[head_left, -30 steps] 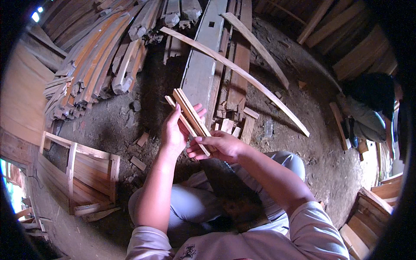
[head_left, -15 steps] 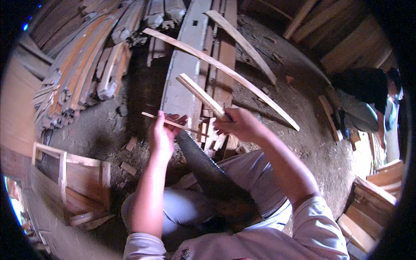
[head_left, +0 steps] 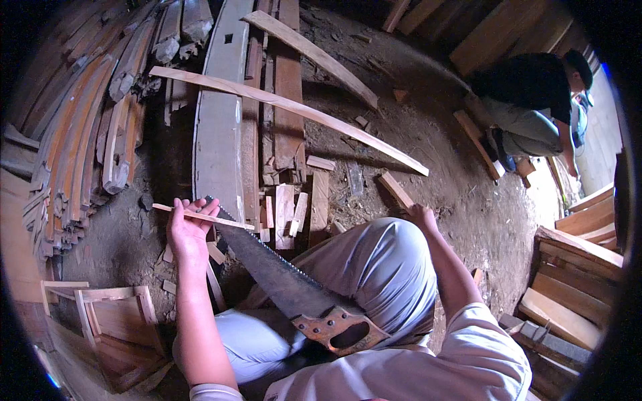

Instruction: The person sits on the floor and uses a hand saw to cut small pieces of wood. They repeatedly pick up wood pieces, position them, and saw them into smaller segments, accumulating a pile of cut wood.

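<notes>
No packages, labels, signs or screens here. Only wood, dirt floor, tools.

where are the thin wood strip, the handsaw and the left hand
thin wood strip [head_left: 224,220], head view, middle of the strip
handsaw [head_left: 267,264], head view, middle of the blade
left hand [head_left: 187,230], head view, palm

Dirt floor [head_left: 435,147], stacked planks [head_left: 73,147]
</notes>
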{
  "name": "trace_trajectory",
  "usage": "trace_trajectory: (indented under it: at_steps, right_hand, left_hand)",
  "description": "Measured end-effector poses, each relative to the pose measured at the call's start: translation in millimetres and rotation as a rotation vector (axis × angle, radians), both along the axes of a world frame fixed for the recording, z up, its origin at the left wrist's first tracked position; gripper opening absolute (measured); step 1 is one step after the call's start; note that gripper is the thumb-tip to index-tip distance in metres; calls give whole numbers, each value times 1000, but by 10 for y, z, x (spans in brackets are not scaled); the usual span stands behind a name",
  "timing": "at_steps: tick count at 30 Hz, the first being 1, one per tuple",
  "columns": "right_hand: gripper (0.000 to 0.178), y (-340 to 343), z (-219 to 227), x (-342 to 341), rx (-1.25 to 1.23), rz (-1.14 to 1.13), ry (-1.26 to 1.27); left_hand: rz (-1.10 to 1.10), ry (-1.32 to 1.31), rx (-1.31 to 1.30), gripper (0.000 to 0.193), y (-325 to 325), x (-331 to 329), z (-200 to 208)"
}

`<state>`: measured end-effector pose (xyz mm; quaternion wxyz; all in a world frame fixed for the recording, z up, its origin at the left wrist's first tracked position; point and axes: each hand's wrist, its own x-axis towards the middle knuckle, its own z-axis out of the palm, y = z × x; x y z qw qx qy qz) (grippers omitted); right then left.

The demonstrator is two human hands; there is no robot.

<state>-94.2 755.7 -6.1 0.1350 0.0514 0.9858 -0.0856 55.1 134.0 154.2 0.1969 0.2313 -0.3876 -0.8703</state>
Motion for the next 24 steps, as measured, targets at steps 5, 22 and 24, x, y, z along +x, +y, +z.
trace_trajectory:
  at_steps: [5,22,24]
  right_hand:
    - [96,-1002,813,-9,281,143,96]
    - [30,-2589,838,-1899,-302,439,291]
    - [26,-2329,892,-1886,-375,503,381]
  left_hand:
    - [62,-80,-82,43,-149,179,144]
    - [95,-83,-264,53,-335,294,529]
    - [111,-82,-227,49,-451,347,519]
